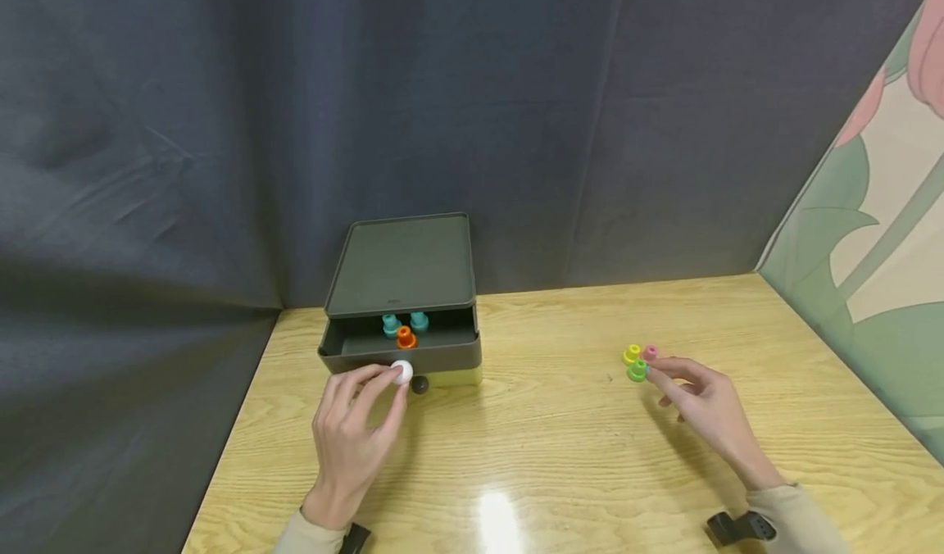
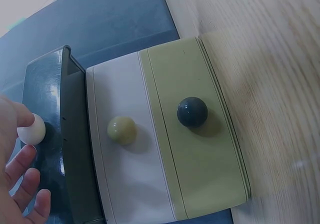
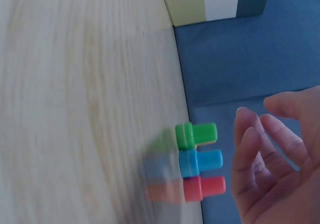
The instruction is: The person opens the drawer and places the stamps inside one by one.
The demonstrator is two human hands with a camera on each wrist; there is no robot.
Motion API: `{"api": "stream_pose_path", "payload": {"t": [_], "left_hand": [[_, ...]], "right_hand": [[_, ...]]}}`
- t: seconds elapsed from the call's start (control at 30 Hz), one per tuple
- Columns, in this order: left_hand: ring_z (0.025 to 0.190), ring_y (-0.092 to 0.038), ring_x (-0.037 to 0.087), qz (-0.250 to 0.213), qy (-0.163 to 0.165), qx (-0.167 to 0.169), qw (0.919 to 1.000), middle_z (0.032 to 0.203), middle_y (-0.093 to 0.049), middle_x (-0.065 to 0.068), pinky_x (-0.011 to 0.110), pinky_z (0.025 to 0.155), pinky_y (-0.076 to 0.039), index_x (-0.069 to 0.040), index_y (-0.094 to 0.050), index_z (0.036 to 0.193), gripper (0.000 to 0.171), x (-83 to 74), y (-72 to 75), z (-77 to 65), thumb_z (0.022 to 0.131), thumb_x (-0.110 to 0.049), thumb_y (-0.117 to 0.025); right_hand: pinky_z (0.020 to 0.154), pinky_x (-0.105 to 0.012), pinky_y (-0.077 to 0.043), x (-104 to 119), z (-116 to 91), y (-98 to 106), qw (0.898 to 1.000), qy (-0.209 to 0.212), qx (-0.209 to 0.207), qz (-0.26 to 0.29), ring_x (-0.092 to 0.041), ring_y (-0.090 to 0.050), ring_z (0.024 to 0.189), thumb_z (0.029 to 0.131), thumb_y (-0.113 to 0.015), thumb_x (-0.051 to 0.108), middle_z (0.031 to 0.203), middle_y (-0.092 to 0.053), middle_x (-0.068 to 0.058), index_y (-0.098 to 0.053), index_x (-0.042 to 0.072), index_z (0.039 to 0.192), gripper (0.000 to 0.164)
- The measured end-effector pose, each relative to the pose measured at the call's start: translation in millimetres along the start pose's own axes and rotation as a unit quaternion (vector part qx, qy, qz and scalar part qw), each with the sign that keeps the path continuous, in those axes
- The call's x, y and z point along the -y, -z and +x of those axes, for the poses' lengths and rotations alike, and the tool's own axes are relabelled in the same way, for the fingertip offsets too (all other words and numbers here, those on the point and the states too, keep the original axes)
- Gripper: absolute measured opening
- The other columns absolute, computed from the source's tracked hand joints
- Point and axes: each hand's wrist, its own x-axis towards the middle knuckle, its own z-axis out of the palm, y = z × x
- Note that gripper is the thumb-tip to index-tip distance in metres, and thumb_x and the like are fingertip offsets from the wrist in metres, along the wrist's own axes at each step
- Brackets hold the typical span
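My left hand (image 1: 352, 423) pinches the white round knob (image 1: 401, 371) of the dark top drawer (image 1: 442, 359), which stands pulled out. Inside that drawer are two teal pegs (image 1: 419, 322) and an orange peg (image 1: 406, 338). On the table at the right, my right hand (image 1: 701, 397) hovers beside a small group of pegs: a yellow peg (image 1: 631, 354), a pink peg (image 1: 651, 352), a green peg (image 1: 638, 370) and a blue peg (image 3: 201, 162). Its fingers are loosely bent, and the right wrist view shows them apart from the pegs. The fingers mostly hide the blue peg in the head view.
Below the open drawer, the small chest has a white drawer (image 2: 120, 179) with a pale yellow knob (image 2: 122, 130) and a yellow-green drawer (image 2: 200, 169) with a dark knob (image 2: 192, 112). A dark curtain (image 1: 531, 128) hangs behind the wooden table (image 1: 546, 439). A flower-patterned panel (image 1: 878, 251) borders the right side.
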Motion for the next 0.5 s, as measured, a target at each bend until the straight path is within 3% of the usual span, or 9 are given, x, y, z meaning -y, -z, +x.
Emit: {"api": "stream_pose_path", "payload": {"t": [0.17,0.3,0.5], "left_hand": [[0.086,-0.065,0.027,0.001,0.001,-0.001,1.0,0.103,-0.078,0.009,0.036,0.065,-0.049,-0.012,-0.083,0.106,0.028,1.6,-2.8,2.1,0.103,-0.034,-0.066],[0.087,-0.065,0.028,0.001,0.004,-0.003,1.0,0.103,-0.078,0.009,0.037,0.066,-0.05,-0.011,-0.083,0.106,0.026,3.8,-5.2,4.5,0.102,-0.032,-0.067],[0.087,-0.065,0.029,-0.005,0.005,-0.006,1.0,0.104,-0.078,0.01,0.037,0.068,-0.049,-0.011,-0.083,0.108,0.025,7.8,-10.0,7.3,0.101,-0.03,-0.069]], "right_hand": [[0.057,-0.031,-0.057,-9,2,6,1.0,0.0,-0.008,-0.007,-0.011,-0.073,0.072,0.106,-0.068,0.031,0.118,-0.078,-0.017,-0.069,0.001,0.134,0.042],[0.055,-0.031,-0.057,-15,4,10,1.0,0.001,-0.014,-0.015,-0.01,-0.073,0.069,0.106,-0.067,0.03,0.117,-0.077,-0.021,-0.069,-0.001,0.133,0.04],[0.055,-0.031,-0.057,-24,8,16,0.999,-0.02,-0.015,-0.024,-0.009,-0.071,0.07,0.106,-0.068,0.032,0.115,-0.078,-0.021,-0.069,0.003,0.134,0.041]]}}
